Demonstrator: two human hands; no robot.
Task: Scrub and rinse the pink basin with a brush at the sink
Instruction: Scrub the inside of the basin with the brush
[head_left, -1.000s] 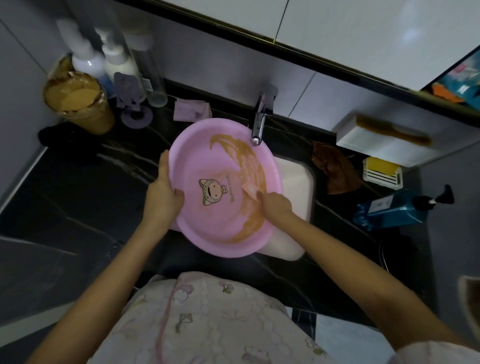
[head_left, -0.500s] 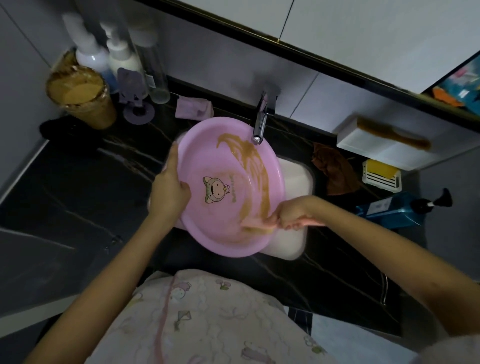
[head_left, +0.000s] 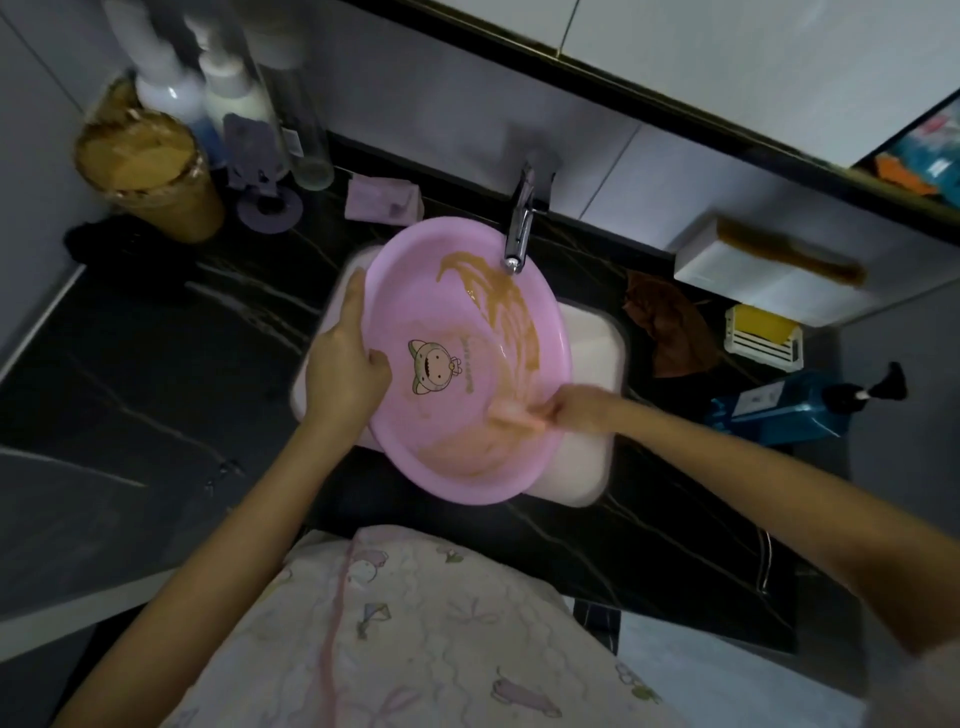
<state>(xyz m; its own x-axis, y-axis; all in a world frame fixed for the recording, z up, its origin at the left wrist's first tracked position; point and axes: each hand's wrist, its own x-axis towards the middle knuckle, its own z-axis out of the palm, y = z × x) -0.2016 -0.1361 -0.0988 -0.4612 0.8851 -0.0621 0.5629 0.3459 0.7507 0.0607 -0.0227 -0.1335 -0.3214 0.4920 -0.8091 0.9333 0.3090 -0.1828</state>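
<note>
Over the sink (head_left: 595, 335), tilted pink basin (head_left: 426, 291), long axis toward faucet (head_left: 521, 223)

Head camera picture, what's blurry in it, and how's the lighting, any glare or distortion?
Head view: dim overall, with the counter nearly black; the right hand and brush are smeared by motion; the pump bottles upper left are soft; the cartoon print in the pink basin is fairly sharp; wall edges look slightly bowed by the wide lens; slight shine on the faucet.

Pink basin (head_left: 452, 431): smooth glossy plastic, smeared brown. Faucet (head_left: 521, 224): polished metal. Countertop (head_left: 156, 364): glossy black veined stone. Sink (head_left: 592, 338): smooth white.
</note>
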